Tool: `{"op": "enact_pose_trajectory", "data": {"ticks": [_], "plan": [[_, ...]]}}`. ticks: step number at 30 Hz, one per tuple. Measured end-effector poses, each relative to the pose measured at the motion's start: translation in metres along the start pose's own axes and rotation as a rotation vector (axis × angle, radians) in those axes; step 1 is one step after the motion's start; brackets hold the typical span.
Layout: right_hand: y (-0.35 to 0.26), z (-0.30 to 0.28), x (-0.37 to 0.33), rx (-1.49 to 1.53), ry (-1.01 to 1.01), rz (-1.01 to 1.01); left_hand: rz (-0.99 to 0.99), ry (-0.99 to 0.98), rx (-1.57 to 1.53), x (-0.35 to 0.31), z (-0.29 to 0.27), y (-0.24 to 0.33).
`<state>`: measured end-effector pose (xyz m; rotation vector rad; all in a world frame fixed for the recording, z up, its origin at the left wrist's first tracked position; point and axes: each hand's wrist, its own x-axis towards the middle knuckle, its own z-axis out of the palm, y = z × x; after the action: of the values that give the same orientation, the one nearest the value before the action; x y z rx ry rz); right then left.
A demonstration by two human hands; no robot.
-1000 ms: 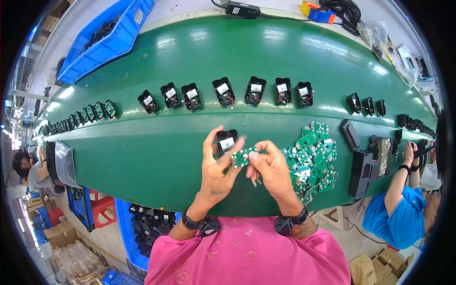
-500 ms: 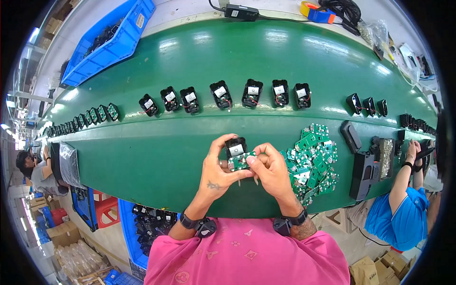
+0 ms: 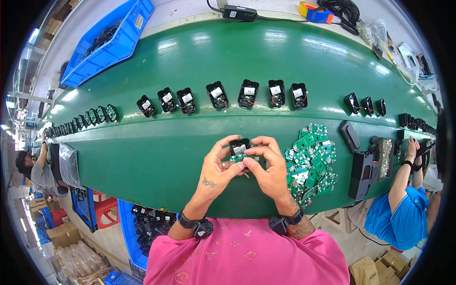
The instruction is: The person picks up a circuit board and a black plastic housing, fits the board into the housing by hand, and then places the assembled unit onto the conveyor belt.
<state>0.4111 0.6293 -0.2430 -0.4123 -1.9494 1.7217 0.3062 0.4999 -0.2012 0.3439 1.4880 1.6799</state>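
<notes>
In front of my chest, my left hand (image 3: 216, 172) is closed round a small black plastic housing (image 3: 240, 143) with a white-labelled part inside. A green circuit board (image 3: 234, 159) lies across the near end of that housing, partly hidden by fingers. My right hand (image 3: 271, 172) presses the board with its thumb, while its other fingers curl round the housing's right side. Both thumbs meet at the board. To the right of my hands lies a heap of loose green circuit boards (image 3: 311, 161).
Several black housings (image 3: 217, 96) with red wires stand in a row beyond my hands. More housings, with boards (image 3: 110, 113), line the left. A blue bin (image 3: 102, 52) sits far left. At right are a black device (image 3: 362, 175) and a co-worker in a blue shirt (image 3: 396, 213).
My right hand has shifted from holding the board's right end to gripping the housing's side and pressing the board. The board is now more covered. A person far left has stretched out an arm.
</notes>
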Motion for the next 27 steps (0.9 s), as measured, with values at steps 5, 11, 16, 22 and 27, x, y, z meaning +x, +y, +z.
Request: {"op": "enact_pose_trajectory", "data": {"ticks": [5, 11, 16, 22, 27], "plan": [[-0.012, 0.003, 0.005, 0.162, 0.199, 0.120, 0.072, 0.085, -0.022, -0.001, 0.000, 0.000], [-0.011, 0.009, 0.008, -0.015, 0.003, 0.208, 0.079, 0.086, 0.075, -0.009, -0.008, -0.003], [-0.015, 0.009, 0.002, -0.348, 0.184, -0.033, 0.071, 0.013, 0.020, -0.003, -0.002, -0.022], [-0.015, 0.021, 0.004, -0.613, 0.158, -0.225, 0.181, 0.159, 0.406, -0.011, -0.004, -0.013], [-0.016, 0.029, 0.000, -0.641, 0.140, -0.415, 0.207, 0.151, 0.361, -0.003, -0.005, -0.023]]}}
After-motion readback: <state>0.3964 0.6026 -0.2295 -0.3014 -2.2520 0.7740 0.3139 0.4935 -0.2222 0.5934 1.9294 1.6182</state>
